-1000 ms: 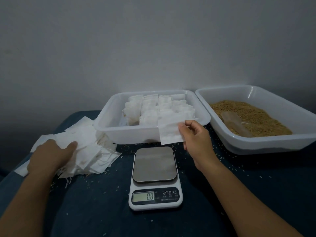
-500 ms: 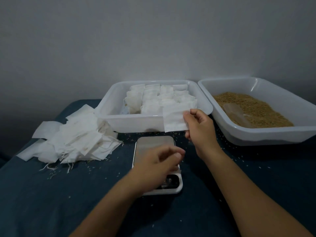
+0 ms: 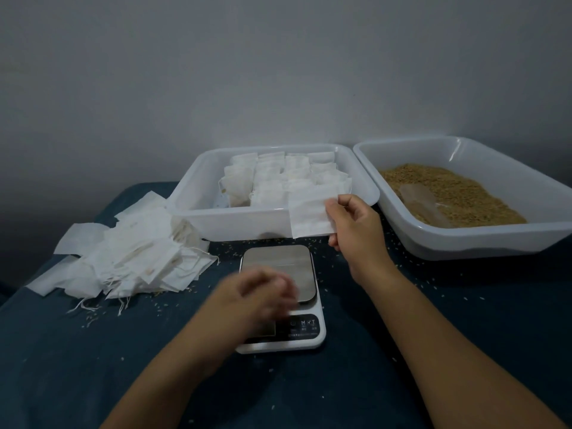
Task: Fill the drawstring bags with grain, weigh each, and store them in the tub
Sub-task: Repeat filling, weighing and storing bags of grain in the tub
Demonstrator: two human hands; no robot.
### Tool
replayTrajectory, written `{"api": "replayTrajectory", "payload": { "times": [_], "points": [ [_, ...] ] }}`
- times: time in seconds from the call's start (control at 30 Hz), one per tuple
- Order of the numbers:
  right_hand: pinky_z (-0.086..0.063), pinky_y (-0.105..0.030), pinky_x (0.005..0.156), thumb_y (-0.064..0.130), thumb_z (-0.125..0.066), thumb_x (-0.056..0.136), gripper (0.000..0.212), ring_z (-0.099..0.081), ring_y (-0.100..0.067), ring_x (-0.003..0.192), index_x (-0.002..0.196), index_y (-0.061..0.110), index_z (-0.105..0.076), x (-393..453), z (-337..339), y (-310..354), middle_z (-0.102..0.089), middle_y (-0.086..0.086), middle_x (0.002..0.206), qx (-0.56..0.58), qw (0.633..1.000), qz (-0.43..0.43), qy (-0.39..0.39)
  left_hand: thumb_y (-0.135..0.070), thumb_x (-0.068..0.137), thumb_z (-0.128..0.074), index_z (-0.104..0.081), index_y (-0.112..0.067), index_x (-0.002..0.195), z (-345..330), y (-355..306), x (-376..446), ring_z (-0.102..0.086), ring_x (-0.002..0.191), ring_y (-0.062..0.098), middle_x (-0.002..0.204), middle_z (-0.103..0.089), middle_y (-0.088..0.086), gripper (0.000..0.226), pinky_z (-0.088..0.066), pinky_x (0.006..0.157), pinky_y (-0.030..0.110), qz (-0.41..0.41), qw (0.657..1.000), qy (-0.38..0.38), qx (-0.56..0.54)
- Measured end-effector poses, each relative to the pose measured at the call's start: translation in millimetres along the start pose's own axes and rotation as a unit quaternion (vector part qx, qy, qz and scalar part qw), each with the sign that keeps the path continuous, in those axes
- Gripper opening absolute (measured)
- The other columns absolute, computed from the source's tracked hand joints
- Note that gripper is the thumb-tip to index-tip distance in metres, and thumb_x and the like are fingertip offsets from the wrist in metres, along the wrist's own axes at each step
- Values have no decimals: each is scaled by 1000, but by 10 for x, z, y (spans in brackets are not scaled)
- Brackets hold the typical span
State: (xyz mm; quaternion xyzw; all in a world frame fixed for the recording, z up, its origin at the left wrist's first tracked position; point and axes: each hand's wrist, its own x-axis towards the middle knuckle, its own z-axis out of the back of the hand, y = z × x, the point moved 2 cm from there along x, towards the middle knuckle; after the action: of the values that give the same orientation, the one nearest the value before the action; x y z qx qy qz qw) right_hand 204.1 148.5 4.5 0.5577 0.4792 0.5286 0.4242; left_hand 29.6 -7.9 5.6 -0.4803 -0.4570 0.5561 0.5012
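Observation:
My right hand [image 3: 356, 230] pinches an empty white drawstring bag [image 3: 309, 215] by its right edge, in front of the near wall of the storage tub [image 3: 198, 193]. Several filled bags [image 3: 284, 178] stand in rows inside that tub. My left hand [image 3: 263, 295] is motion-blurred above the front of the digital scale [image 3: 306, 335], fingers curled, with nothing visible in it; it hides the display. On the right, a second white tub [image 3: 464, 243] holds brown grain [image 3: 458, 190] and a clear scoop [image 3: 424, 205].
A loose pile of empty white bags [image 3: 133, 258] with trailing strings lies on the dark blue cloth at the left. Spilled grains dot the cloth around the scale and tubs. A plain grey wall rises behind the tubs.
My left hand left the pile of empty bags and swung right to above the scale. My right hand kept the bag in front of the storage tub.

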Motion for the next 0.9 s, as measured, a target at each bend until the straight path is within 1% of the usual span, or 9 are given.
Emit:
{"api": "replayTrajectory", "payload": {
  "times": [0.07,0.13,0.23,0.3,0.4,0.53,0.67,0.8,0.9],
  "points": [
    [-45,-24,46,33,-65,101,15,-54,-10,48,89,26,-72,-11,5,6,-69,9,77,-1,1000,-1,-1,-20,103,-66,-77,-24,111,-217,56,-112,-74,109,14,113,-78,-1,14,-57,90,21,19,988,133,80],
    [-45,-24,46,32,-65,101,15,-54,-10,48,90,24,-72,-18,11,14,-68,8,76,-4,1000,-1,-3,-27,102,-68,-73,-34,116,-267,100,-126,-73,104,9,113,-76,-9,17,-58,90,24,-3,978,133,162],
    [-45,-23,47,32,-65,100,15,-53,-9,48,89,24,-72,-22,18,24,-68,10,75,-7,1000,-2,-4,-27,102,-66,-72,-36,112,-69,94,-123,-70,75,2,108,-75,-16,16,-56,71,21,3,982,49,184],
    [-45,-22,47,32,-65,100,16,-53,-9,49,87,27,-72,-29,12,31,-68,11,75,-6,1000,-3,-1,-29,101,-66,-73,-40,108,172,136,-166,-68,75,-4,106,-74,-24,15,-52,71,16,-18,967,3,256],
    [-45,-21,47,33,-66,99,19,-54,-8,49,82,33,-73,-38,9,53,-70,12,76,-1,1000,-3,-3,-39,97,-68,-70,-49,105,632,245,-284,-67,73,2,105,-71,-33,13,-52,72,23,-15,928,-87,362],
    [-46,-22,47,34,-67,97,12,-55,-8,50,88,29,-72,-41,-19,48,-70,10,80,-14,1000,-5,-2,-40,96,-69,-67,-46,102,1119,258,-346,-64,71,0,105,-70,-26,8,-46,73,27,7,891,-206,406],
    [-45,-22,45,30,-67,99,13,-55,-7,48,91,24,-74,-73,-64,29,-72,9,79,-34,999,-15,36,-42,95,-66,-69,-41,100,1006,71,-233,-65,74,-2,94,-70,-28,6,-51,70,27,-105,898,-240,354],
    [-46,-19,47,24,-66,102,15,-56,-5,50,90,20,-75,-124,-108,38,-73,9,75,-55,996,-12,70,-37,98,-68,-68,-34,100,515,-231,86,-64,80,3,88,-67,-20,4,-46,67,10,-261,885,-175,343],
    [-49,-18,51,23,-66,102,15,-59,-2,55,91,19,-74,-152,-113,59,-71,11,73,-58,994,6,88,-35,97,-70,-69,-24,107,190,-378,443,-62,88,4,93,-65,-15,15,-48,76,18,-335,859,-124,365]
  ]
}}
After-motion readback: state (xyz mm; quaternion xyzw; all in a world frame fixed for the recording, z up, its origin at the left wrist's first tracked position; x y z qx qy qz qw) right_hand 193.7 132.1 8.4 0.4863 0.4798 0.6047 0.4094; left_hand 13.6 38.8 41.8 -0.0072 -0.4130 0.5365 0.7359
